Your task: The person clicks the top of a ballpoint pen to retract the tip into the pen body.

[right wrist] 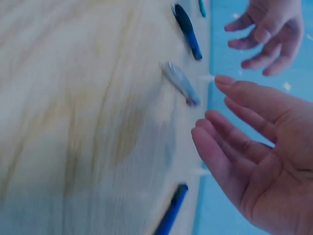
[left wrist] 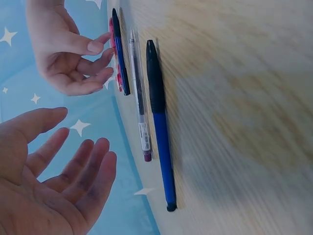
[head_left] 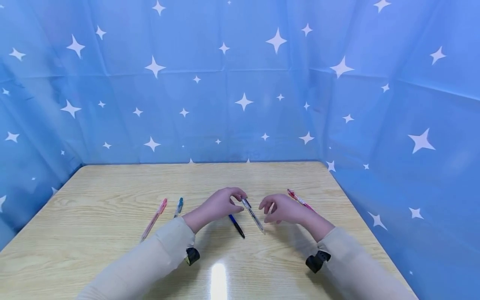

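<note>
My left hand [head_left: 223, 204] hovers above the table with its fingers loosely bent and nothing in them. Beneath it lies a blue pen with a black cap [left wrist: 159, 93]. A clear gel pen [head_left: 253, 215] lies between the two hands; its far end sits by the left fingertips in the head view. My right hand [head_left: 286, 209] is also held up, empty, with relaxed fingers, as the left wrist view shows. A second blue and black pen [right wrist: 171, 210] lies near it, hidden beneath the hand in the head view. Beyond the right wrist is a red-pink pen [head_left: 300, 199].
Farther left on the wooden table [head_left: 93, 200] lie a pink pen [head_left: 153, 220] and a teal pen [head_left: 178, 207], the latter partly behind the left forearm. A blue star-patterned curtain [head_left: 210, 91] hangs behind the table and along its sides.
</note>
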Tool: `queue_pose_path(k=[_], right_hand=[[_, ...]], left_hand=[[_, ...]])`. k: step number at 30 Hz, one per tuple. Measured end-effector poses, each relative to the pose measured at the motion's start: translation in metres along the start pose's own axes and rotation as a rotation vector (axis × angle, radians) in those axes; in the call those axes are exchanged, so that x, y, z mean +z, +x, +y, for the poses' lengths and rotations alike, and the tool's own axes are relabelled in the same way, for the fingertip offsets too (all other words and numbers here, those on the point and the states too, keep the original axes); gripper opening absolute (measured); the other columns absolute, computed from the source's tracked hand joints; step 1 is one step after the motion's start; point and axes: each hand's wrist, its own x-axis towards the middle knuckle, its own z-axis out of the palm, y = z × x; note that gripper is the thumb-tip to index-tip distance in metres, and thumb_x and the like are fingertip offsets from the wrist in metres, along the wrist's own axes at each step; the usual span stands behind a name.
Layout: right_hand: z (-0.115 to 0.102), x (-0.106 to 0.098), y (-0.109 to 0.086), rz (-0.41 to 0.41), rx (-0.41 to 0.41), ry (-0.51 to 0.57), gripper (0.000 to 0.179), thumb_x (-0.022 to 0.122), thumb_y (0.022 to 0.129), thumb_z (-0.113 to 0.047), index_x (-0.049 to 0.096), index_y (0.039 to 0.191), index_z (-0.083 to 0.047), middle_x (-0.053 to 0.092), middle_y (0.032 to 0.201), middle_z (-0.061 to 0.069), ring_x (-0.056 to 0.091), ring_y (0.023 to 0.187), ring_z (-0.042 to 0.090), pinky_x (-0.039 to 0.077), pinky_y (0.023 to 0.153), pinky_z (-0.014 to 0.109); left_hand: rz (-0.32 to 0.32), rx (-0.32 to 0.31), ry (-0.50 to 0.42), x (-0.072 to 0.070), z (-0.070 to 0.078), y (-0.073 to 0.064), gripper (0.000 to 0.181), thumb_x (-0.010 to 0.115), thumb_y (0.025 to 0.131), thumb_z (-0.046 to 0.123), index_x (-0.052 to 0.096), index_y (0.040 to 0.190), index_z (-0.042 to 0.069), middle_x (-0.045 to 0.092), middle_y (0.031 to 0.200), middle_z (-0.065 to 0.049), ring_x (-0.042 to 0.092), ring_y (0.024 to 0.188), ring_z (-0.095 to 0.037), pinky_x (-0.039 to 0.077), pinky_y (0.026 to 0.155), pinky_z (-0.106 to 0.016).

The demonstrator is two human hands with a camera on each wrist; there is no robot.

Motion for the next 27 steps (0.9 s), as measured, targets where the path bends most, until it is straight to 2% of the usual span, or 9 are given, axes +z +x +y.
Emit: queue_pose_path(k=[1,2,5,8,9,12,15,23,27], right_hand=[[0.003,-0.004,-0.002,0.003,-0.015,-0.013,0.033,0.077,0.082,-0.004,0.066,0.113,-0.002,0.063,0.095,0.010,0.062,0.072,0.017,0.056,0.063,0.040],[0.006,-0.008,-0.004,0.008,-0.036,-0.027,0.034,0.077,0.083,-0.005,0.066,0.114,-0.002,0.064,0.096,0.011,0.062,0.073,0.016,0.055,0.074,0.044],[0.014,-0.018,-0.012,0.036,-0.076,-0.058,0.035,0.078,0.082,-0.005,0.066,0.115,-0.001,0.065,0.096,0.011,0.063,0.078,0.014,0.048,0.088,0.051],[0.023,-0.025,-0.020,0.072,-0.082,-0.073,0.034,0.078,0.081,-0.004,0.067,0.114,0.000,0.065,0.096,0.011,0.064,0.083,0.018,0.046,0.092,0.052],[0.027,-0.027,-0.023,0.081,-0.077,-0.076,0.034,0.078,0.081,-0.004,0.067,0.113,0.000,0.065,0.099,0.011,0.064,0.085,0.020,0.050,0.085,0.048],[0.037,-0.032,-0.030,0.101,-0.064,-0.116,0.034,0.079,0.080,-0.004,0.068,0.112,-0.003,0.063,0.111,0.014,0.062,0.091,0.025,0.052,0.078,0.040],[0.045,-0.035,-0.038,0.102,-0.055,-0.163,0.034,0.081,0.079,-0.005,0.070,0.112,-0.006,0.059,0.116,0.013,0.058,0.094,0.027,0.052,0.074,0.036],[0.057,-0.038,-0.044,-0.004,-0.010,-0.245,0.043,0.080,0.075,0.004,0.070,0.116,-0.005,0.047,0.089,0.009,0.041,0.073,0.019,0.038,0.061,0.029],[0.058,-0.039,-0.046,-0.043,0.003,-0.243,0.044,0.077,0.076,0.007,0.069,0.118,-0.003,0.050,0.086,0.007,0.041,0.069,0.016,0.036,0.059,0.027]], left_hand=[[-0.002,0.004,0.007,0.001,0.001,0.002,0.033,0.073,0.089,0.013,0.065,0.121,0.010,0.064,0.111,-0.011,0.062,0.085,-0.017,0.053,0.071,-0.033],[-0.005,0.008,0.015,0.003,0.003,0.004,0.034,0.073,0.089,0.013,0.065,0.122,0.010,0.064,0.110,-0.011,0.062,0.085,-0.017,0.052,0.070,-0.032],[-0.016,0.022,0.027,0.008,0.008,0.008,0.034,0.073,0.089,0.012,0.065,0.122,0.009,0.066,0.107,-0.010,0.061,0.084,-0.015,0.052,0.070,-0.031],[-0.030,0.040,0.027,0.013,0.015,0.014,0.034,0.073,0.089,0.012,0.065,0.122,0.009,0.066,0.107,-0.011,0.062,0.085,-0.015,0.052,0.072,-0.031],[-0.036,0.040,0.028,0.014,0.017,0.015,0.034,0.073,0.089,0.012,0.065,0.122,0.010,0.066,0.108,-0.011,0.062,0.085,-0.015,0.052,0.072,-0.031],[-0.060,0.032,0.037,0.019,0.022,0.020,0.035,0.072,0.090,0.014,0.065,0.123,0.012,0.065,0.113,-0.012,0.063,0.088,-0.016,0.052,0.073,-0.032],[-0.071,0.030,0.066,0.022,0.027,0.025,0.035,0.072,0.090,0.015,0.064,0.125,0.013,0.064,0.115,-0.011,0.062,0.090,-0.017,0.052,0.072,-0.032],[-0.057,0.047,0.133,0.029,0.032,0.033,0.034,0.072,0.090,0.016,0.065,0.123,0.015,0.065,0.115,-0.009,0.062,0.092,-0.017,0.051,0.074,-0.032],[-0.058,0.051,0.138,0.033,0.030,0.035,0.034,0.072,0.090,0.017,0.065,0.123,0.014,0.065,0.114,-0.008,0.062,0.093,-0.017,0.051,0.075,-0.032]])
